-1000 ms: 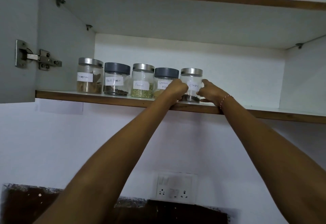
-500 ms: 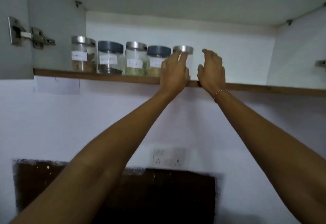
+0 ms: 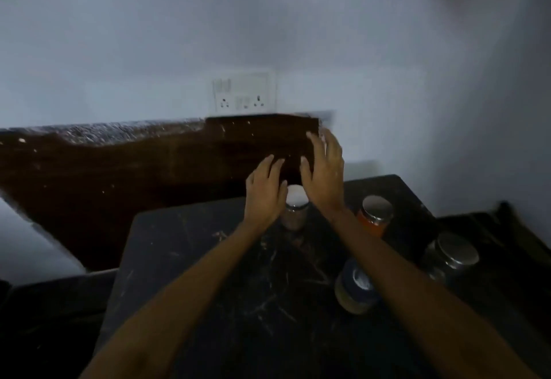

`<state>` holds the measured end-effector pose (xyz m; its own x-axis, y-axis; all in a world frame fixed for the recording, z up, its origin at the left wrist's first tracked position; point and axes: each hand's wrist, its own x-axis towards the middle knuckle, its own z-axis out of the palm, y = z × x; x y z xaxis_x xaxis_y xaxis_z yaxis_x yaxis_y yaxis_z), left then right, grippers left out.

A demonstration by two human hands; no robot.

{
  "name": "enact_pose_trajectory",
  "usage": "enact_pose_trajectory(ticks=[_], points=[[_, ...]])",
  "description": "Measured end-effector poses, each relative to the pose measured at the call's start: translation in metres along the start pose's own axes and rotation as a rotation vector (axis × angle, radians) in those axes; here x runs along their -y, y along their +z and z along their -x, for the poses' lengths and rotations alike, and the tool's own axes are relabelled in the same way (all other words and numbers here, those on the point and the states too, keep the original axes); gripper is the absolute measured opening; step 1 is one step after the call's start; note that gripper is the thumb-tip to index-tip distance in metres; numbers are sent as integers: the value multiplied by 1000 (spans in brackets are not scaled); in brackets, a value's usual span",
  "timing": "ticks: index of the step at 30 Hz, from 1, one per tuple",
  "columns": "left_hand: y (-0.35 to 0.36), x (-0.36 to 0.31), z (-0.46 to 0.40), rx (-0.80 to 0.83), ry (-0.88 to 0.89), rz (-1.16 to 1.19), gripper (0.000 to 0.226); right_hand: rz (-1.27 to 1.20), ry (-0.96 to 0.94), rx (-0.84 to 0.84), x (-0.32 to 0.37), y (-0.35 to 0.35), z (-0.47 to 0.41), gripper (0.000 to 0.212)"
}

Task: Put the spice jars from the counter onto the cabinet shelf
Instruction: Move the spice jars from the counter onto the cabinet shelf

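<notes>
Now I see both hands low over the dark counter (image 3: 185,259), one either side of a pale jar (image 3: 293,208) with a bright lid. My left hand (image 3: 264,196) has its fingers spread and loose, just beside the jar's left side; whether it touches the glass I cannot tell. My right hand (image 3: 323,176) is spread wide too, hovering above and to the right of the lid. Neither grip holds anything. The picture is smeared, so fine detail is lost.

Three more jars stand on the counter to the right: an orange jar (image 3: 374,216) with a metal lid, a steel-lidded jar (image 3: 451,255) further right, and a blue-lidded jar (image 3: 354,287) nearest me, partly behind my right forearm. On the white wall behind sits a socket plate (image 3: 243,94), above a dark brown backsplash (image 3: 119,176).
</notes>
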<state>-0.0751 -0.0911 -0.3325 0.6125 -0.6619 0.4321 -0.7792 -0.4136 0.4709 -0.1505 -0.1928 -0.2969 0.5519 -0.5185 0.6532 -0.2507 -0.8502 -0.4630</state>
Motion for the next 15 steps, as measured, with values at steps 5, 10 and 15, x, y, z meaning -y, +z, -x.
enact_pose_trajectory(ticks=[5, 10, 15], points=[[72, -26, 94, 363, 5, 216, 55, 289, 122, 248, -65, -21, 115, 47], [125, -61, 171, 745, 77, 343, 99, 332, 211, 435, -102, -63, 204, 43], [139, -77, 169, 690, -158, 542, 113, 40, 520, 523, -117, -76, 221, 62]])
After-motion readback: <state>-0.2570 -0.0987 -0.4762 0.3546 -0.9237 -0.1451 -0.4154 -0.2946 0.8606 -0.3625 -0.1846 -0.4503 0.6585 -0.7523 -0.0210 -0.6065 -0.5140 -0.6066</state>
